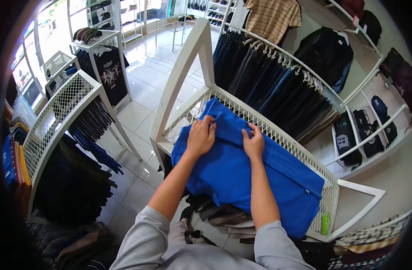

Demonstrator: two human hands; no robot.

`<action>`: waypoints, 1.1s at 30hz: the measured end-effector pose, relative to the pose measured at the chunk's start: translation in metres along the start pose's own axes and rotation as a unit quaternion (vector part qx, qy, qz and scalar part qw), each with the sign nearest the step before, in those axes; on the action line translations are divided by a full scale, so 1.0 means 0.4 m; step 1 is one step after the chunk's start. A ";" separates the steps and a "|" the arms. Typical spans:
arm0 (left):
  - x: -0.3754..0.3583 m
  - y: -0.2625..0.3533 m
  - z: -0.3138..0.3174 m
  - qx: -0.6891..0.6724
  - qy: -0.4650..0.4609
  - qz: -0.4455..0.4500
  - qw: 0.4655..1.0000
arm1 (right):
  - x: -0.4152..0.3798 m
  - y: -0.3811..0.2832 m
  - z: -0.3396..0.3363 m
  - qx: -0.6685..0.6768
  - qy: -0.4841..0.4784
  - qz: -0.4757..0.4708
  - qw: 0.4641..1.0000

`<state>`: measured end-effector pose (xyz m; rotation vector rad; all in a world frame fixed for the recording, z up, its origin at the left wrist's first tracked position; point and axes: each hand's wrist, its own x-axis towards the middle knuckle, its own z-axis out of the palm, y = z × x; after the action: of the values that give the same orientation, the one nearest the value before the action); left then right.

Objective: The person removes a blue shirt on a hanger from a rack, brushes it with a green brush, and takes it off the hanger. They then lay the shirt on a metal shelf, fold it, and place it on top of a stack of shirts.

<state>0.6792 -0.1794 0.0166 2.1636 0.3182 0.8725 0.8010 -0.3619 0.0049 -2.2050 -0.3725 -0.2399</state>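
A plain blue shirt (224,168) lies spread on the white mesh top of a rack (278,143), its near side hanging over the edge. Along the far side a long strip of it is folded over, and a small white label shows near its right end. My left hand (201,138) grips the cloth near the far left end, thumb and fingers closed on it. My right hand (254,143) pinches the fold a little further right, with thumb and fingertips together. Rumpled cloth lies between the two hands.
Dark trousers (264,85) hang on a curved rail beyond the rack. A white frame (183,72) rises at its left end. A green tag (325,223) lies on the mesh at right. Another mesh-topped rack (57,105) with dark clothes stands left, across the tiled floor (140,105).
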 end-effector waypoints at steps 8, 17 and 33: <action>0.012 0.005 0.022 0.024 0.020 0.021 0.999 | -0.014 -0.015 -0.049 0.104 -0.006 0.020 0.994; 0.253 -0.061 0.064 0.178 0.005 -0.072 0.981 | -0.017 -0.007 -0.032 -0.003 0.053 -0.038 0.998; 0.168 0.072 0.091 0.090 -0.055 0.200 0.974 | -0.028 -0.014 -0.019 -0.154 0.104 -0.094 0.978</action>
<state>0.7518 -0.1877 0.0533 2.4833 -0.1050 0.9653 0.7881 -0.3667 0.0103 -2.4176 -0.4532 -0.6648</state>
